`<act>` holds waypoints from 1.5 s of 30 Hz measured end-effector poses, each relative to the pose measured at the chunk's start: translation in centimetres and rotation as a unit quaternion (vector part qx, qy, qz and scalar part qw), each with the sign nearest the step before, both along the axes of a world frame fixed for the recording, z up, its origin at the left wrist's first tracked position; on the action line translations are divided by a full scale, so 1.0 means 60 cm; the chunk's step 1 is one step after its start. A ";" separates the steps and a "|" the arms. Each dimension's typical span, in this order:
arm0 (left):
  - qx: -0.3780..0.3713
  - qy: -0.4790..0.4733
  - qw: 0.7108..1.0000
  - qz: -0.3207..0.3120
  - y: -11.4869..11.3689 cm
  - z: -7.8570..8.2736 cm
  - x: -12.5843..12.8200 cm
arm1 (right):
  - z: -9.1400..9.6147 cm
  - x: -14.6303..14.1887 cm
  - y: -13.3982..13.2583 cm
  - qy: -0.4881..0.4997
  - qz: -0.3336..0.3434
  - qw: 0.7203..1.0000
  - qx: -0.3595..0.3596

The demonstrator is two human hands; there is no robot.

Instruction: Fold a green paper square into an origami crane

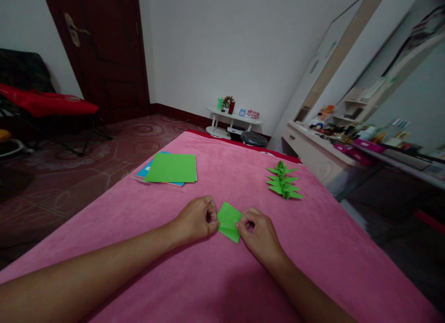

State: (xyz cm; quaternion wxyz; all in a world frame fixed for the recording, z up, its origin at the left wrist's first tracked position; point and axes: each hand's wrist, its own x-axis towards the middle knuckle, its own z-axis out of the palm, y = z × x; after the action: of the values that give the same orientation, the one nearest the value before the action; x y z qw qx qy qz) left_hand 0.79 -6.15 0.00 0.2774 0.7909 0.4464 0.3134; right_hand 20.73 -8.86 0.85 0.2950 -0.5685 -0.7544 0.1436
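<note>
Pinching the folded green paper (228, 221) from both sides, your left hand (196, 218) and right hand (259, 234) are curled almost closed, with the fingertips gripping its left and right edges. The paper lies flat on the pink cloth (208, 276), near you and about midway across.

Far and left of it sits a stack of sheets (171, 168), green on top with blue showing underneath, well apart from your hands. Far and right lies a green folded figure (283, 183) with spiky tiers, also well apart. The cloth between your hands and each of them is bare.

You have open cloth to the left and right of your hands and around your forearms on the near side. The left edge slants off above the tiled floor (86, 174), the right edge drops near a dresser (313, 151), and the far edge stops short of a low white shelf (232, 117).

The cloth looks soft and matte. A dark door (104, 49) stands far left with a red chair (48, 103) beside it, and a mirror (347, 49) leans above the cluttered dresser.
</note>
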 end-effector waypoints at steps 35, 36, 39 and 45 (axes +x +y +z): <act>-0.043 0.030 0.999 -0.006 0.014 0.008 -0.007 | 0.001 0.019 0.022 -0.002 -0.017 0.999 -0.044; -0.051 0.049 0.997 -0.006 0.016 0.014 -0.006 | -0.001 0.019 0.022 0.001 -0.024 0.999 -0.046; -0.060 0.110 0.992 -0.009 0.022 0.026 -0.003 | -0.006 0.018 0.018 0.014 -0.049 0.997 -0.052; -0.047 0.115 0.992 -0.035 0.022 0.025 -0.002 | -0.006 0.010 0.010 0.060 -0.070 0.994 -0.056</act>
State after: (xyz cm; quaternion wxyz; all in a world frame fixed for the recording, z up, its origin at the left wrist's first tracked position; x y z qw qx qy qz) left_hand 0.69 -4.86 1.49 0.2715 0.8233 0.4613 0.1889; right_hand 21.30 -8.27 0.50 0.3167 -0.6259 -0.6846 0.1981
